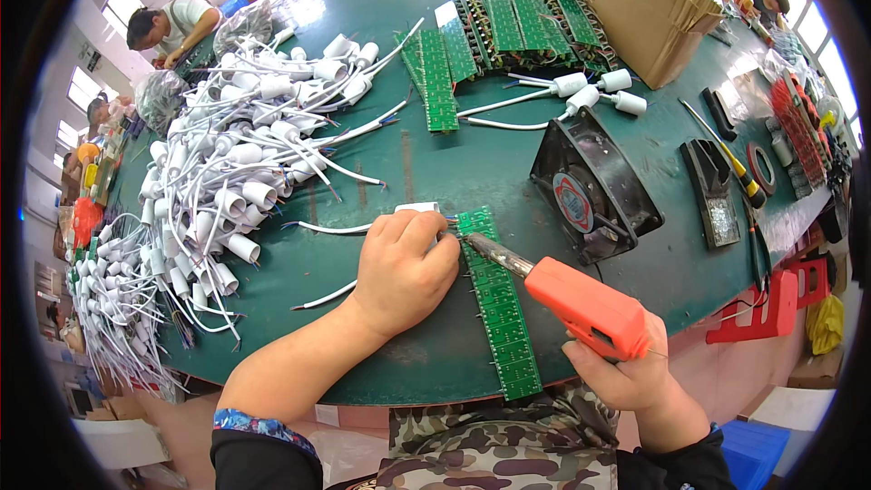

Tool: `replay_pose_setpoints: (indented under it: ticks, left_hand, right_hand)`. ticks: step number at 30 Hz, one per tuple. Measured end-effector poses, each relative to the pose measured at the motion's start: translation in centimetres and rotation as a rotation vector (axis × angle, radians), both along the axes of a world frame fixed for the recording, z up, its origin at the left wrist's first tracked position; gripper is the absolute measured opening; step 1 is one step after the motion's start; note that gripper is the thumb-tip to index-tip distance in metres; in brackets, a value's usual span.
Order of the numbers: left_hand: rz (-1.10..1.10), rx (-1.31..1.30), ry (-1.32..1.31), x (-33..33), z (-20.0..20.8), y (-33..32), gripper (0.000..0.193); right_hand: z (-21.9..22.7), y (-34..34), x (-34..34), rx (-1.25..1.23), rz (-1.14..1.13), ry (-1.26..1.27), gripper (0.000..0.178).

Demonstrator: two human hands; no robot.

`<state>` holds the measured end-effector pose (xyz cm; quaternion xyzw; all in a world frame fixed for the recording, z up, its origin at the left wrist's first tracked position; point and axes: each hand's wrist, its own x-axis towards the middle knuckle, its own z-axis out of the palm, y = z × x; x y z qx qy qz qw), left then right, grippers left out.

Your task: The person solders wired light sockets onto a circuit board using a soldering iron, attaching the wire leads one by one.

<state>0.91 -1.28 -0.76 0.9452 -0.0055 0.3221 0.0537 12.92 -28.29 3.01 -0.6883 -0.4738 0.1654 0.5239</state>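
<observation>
My right hand (626, 367) grips an orange-red soldering gun (590, 304), its metal tip touching or very near the upper end of a long green circuit board strip (499, 308). The strip lies lengthwise on the table in front of me. My left hand (408, 259) is closed at the board's upper left edge, fingers pinched on a white cable whose thin wire ends meet the board; the grip itself is partly hidden. Just beyond those fingers shows a white cylindrical part (417, 207). White cables (331, 229) stick out to the left of that hand.
A large heap of white lamp holders with cables (245, 154) covers the left. Stacked green boards (508, 27) and a cardboard box (649, 14) stand at the back. A black fan (594, 186) sits right of the board, with a screwdriver (748, 181) and pliers (755, 240) beyond.
</observation>
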Motion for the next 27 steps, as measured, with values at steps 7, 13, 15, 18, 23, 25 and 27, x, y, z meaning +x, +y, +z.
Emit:
replay_pose_setpoints:
  ticks: [7, 13, 15, 18, 23, 25, 27]
  left_hand:
    - [0.002, -0.010, -0.001, 0.1, 0.0, 0.0, 0.019]
    - [0.002, -0.003, 0.000, 0.0, 0.1, 0.0, 0.019]
    - [0.002, -0.001, -0.002, 0.0, 0.1, -0.1, 0.019]
    - [-0.001, 0.000, 0.004, -0.1, 0.2, 0.0, 0.019]
    - [-0.006, -0.002, -0.005, 0.0, 0.0, 0.0, 0.020]
    - [-0.009, -0.005, -0.015, -0.1, 0.0, 0.0, 0.020]
    - [-0.008, 0.001, -0.012, -0.1, 0.0, 0.0, 0.020]
  right_hand:
    - [0.1, 0.0, 0.0, 0.002, 0.020, -0.031, 0.054]
    - [0.5, 0.0, 0.1, -0.009, 0.030, -0.078, 0.055]
    - [0.6, 0.1, 0.0, -0.017, 0.033, -0.097, 0.055]
    - [0.6, 0.2, 0.0, -0.014, 0.028, -0.105, 0.055]
    - [0.1, -0.7, -0.2, 0.051, 0.008, 0.015, 0.054]
    - [0.1, -1.1, -0.2, 0.070, 0.008, -0.028, 0.053]
    - [0.5, -1.5, -0.2, 0.087, 0.000, -0.072, 0.052]
